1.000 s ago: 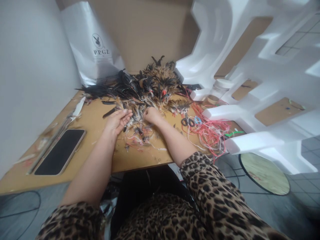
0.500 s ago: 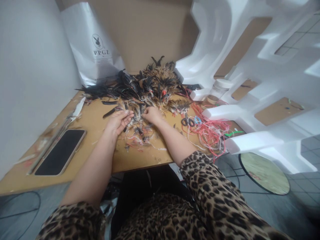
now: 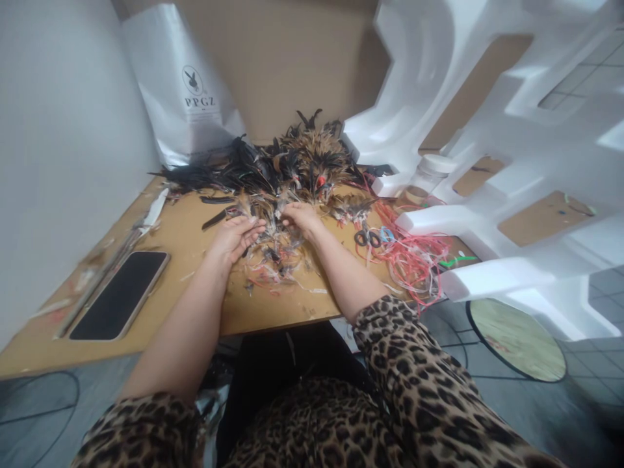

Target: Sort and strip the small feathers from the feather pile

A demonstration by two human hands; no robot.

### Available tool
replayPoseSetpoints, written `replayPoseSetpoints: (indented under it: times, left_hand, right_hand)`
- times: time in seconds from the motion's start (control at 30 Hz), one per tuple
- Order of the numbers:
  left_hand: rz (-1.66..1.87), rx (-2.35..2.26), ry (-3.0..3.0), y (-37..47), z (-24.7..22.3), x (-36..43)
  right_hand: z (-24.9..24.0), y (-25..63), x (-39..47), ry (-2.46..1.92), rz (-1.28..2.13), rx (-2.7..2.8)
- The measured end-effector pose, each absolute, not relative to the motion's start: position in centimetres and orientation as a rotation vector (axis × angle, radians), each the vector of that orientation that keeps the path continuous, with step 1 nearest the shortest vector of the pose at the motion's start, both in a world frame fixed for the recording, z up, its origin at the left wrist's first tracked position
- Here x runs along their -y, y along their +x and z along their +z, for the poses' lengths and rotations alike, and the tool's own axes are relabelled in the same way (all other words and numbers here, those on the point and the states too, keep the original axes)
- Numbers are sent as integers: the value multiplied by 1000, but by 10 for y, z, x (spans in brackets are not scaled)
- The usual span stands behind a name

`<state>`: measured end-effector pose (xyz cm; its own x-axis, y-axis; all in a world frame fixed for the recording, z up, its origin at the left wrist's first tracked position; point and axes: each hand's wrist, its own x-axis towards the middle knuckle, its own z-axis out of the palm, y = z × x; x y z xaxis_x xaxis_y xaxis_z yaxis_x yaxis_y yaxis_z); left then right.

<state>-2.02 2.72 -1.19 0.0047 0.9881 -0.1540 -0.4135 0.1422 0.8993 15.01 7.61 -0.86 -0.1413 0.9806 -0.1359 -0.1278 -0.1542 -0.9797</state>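
- Lies between left hand [image 3: 237, 238] and right hand [image 3: 303, 218], above the tabletop [image 3: 302, 311]: tuft of small feathers [image 3: 270, 218], just in front of a large feather pile [image 3: 316, 153].
- Shows, at left, thumb and fingertips drawn close together; at right, fingers curled inward with little gap. Too fine to make out whether any feather is pinched in either.
- Looks very light, soft and pliant along the vanes, probably stiffer at the quills; liable to drift or crease. Best taken near the quill ends, by light fingertip pinch.
- Counts as follows: two hands, one phone [image 3: 119, 296], one white bag [image 3: 178, 84], one lidded jar [image 3: 431, 173], one pair of black-handled scissors [image 3: 361, 238], one tangle of pink strings [image 3: 413, 257]. Feathers overlapping, uncountable.
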Motion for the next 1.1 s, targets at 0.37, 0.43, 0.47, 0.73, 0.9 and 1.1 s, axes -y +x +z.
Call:
replayPoseSetpoints:
  times: [0.37, 0.43, 0.47, 0.73, 0.9, 1.1]
  left_hand:
    - [1222, -962, 709, -18, -9, -24]
    - [1225, -941, 698, -19, -9, -24]
    - [1224, -936, 695, -19, -9, -25]
    - [1250, -975, 691, -19, -13, -27]
    - [1404, -996, 821, -17, -10, -26]
    - [1441, -1015, 973, -12, -9, -23]
  right_hand:
    - [-3, 144, -64, -842, 1477, 1443]
    - [-3, 142, -63, -864, 1301, 1594]
    - [-3, 142, -62, -870, 1215, 1658]
    - [-9, 135, -60, -885, 883, 1868]
    - [-7, 131, -58, -906, 1285, 1524]
    - [-6, 132, -58, -820, 1872, 1123]
